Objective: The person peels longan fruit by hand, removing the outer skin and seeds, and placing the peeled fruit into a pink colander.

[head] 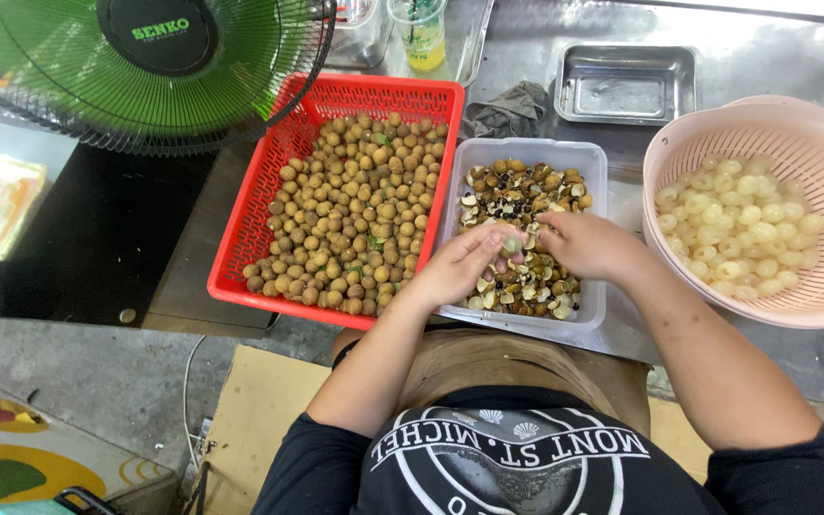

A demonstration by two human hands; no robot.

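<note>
My left hand (pixel 460 262) and my right hand (pixel 588 245) meet over a clear plastic tub (pixel 523 153) filled with brown shells and dark seeds (pixel 525 195). Both hands pinch one small round fruit (pixel 512 244) between their fingertips. A red plastic basket (pixel 350 95) heaped with small brown unpeeled fruits (pixel 355 215) stands just left of the tub. To the right sits a pale pink colander (pixel 765 124) holding peeled whitish fruit flesh (pixel 738 227).
A green fan (pixel 145 67) stands at the upper left. At the back of the metal table lie a steel tray (pixel 628 84), a grey rag (pixel 507 110) and a plastic cup with yellow drink (pixel 420 36). Cardboard (pixel 250 420) lies on the floor.
</note>
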